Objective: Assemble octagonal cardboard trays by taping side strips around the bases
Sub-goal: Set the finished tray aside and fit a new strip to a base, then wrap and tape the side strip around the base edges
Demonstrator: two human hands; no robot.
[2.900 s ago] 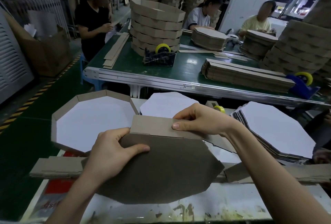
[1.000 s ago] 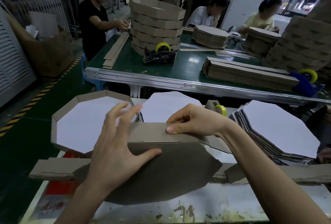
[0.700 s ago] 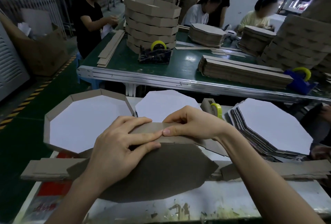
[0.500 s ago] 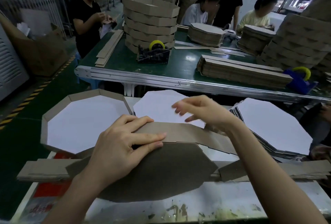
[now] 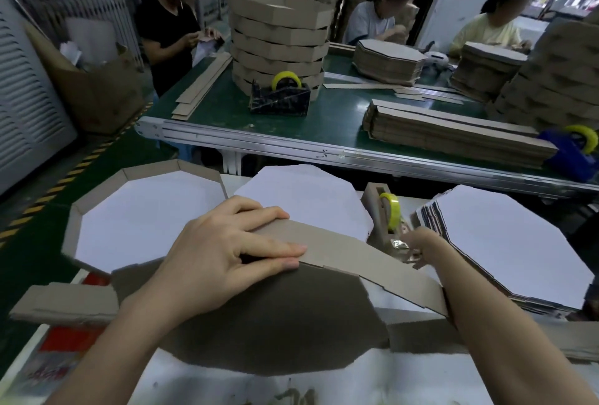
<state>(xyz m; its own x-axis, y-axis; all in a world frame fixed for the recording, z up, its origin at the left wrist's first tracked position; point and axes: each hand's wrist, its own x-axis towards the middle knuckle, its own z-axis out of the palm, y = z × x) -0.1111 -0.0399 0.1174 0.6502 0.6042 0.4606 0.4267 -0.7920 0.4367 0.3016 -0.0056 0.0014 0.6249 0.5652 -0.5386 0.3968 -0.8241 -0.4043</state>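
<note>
A brown octagonal base point(image 5: 275, 323) lies tilted in front of me with a cardboard side strip point(image 5: 356, 259) standing along its far edge. My left hand point(image 5: 227, 255) grips the strip where it meets the base, fingers over the strip's top and thumb on the near side. My right hand point(image 5: 418, 246) is out at the front end of the cardboard tape dispenser point(image 5: 372, 200) with its yellow roll point(image 5: 393, 210). Its fingertips sit beside the shiny loose tape; blur hides whether they pinch it.
A finished tray point(image 5: 69, 229) sits at the left, a loose white octagon point(image 5: 301, 200) behind the strip, a stack of white-faced bases point(image 5: 505, 242) at the right. Flat strips point(image 5: 64, 304) lie across the near table. Beyond, several people work at a green conveyor table point(image 5: 324, 119) with stacked trays.
My right hand let go of the strip and moved right to the tape dispenser. My left hand came up over the strip and now holds it alone against the base.
</note>
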